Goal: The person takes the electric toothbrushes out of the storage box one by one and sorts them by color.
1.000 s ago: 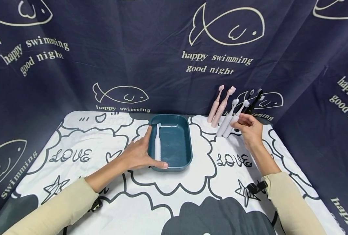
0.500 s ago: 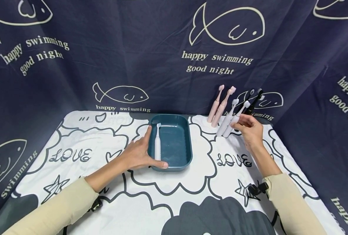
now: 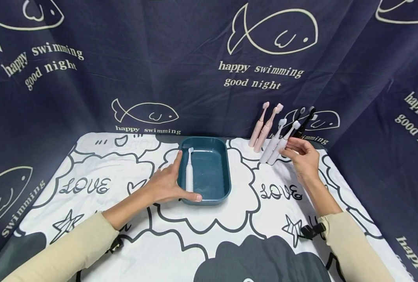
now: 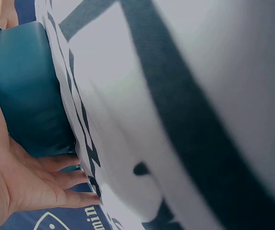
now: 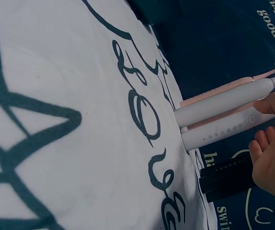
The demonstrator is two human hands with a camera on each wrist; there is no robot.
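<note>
A teal tray [image 3: 226,172] sits mid-table with one white toothbrush [image 3: 189,176] lying along its left side. My left hand [image 3: 166,183] rests against the tray's left wall, thumb along the front rim and fingers straight. The left wrist view shows the palm [image 4: 13,182] pressed to the tray's side [image 4: 27,91]. My right hand [image 3: 293,150] reaches for two white toothbrushes [image 3: 274,143] leaning on the back curtain. In the right wrist view its thumb [image 5: 271,103] touches the nearer white toothbrush [image 5: 223,133], with the fingers spread just beside it.
Two pink toothbrushes [image 3: 262,127] and two black ones [image 3: 306,119] also lean on the curtain beside the white pair. A white printed cloth [image 3: 230,227] covers the table. A dark blue curtain [image 3: 195,58] encloses the back and both sides.
My right hand has shifted slightly up and right, closer to the white toothbrushes. The left hand and tray have not moved.
</note>
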